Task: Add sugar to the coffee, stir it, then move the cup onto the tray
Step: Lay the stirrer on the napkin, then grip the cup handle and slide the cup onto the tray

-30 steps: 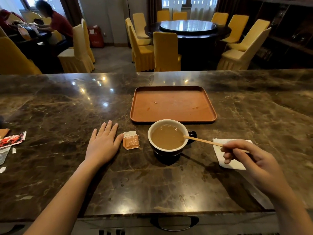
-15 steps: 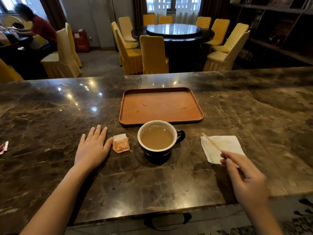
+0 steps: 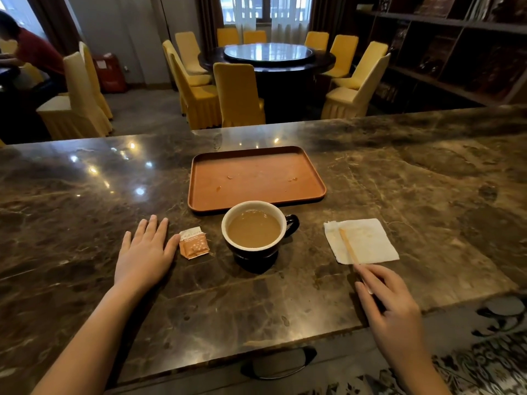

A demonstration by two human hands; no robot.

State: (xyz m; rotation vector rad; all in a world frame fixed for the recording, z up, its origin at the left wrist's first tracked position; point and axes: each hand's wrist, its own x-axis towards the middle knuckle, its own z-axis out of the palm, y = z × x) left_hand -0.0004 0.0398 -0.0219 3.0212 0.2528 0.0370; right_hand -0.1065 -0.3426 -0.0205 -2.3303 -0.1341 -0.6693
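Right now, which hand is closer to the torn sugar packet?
Left. The left hand lies flat on the counter just left of the sugar packet, its thumb nearly touching it. The right hand is far right, past the coffee cup, holding the stir stick.

The near end of the stick [image 3: 349, 248] ran under the fingers of the right hand [image 3: 390, 303], so the grip on it could not be made out. Print on the sugar packet [image 3: 194, 244], just beside the left hand [image 3: 144, 252], was too small to read. Both forearms ran off the bottom edge. The cup [image 3: 256, 233] hid its own base behind its rim.
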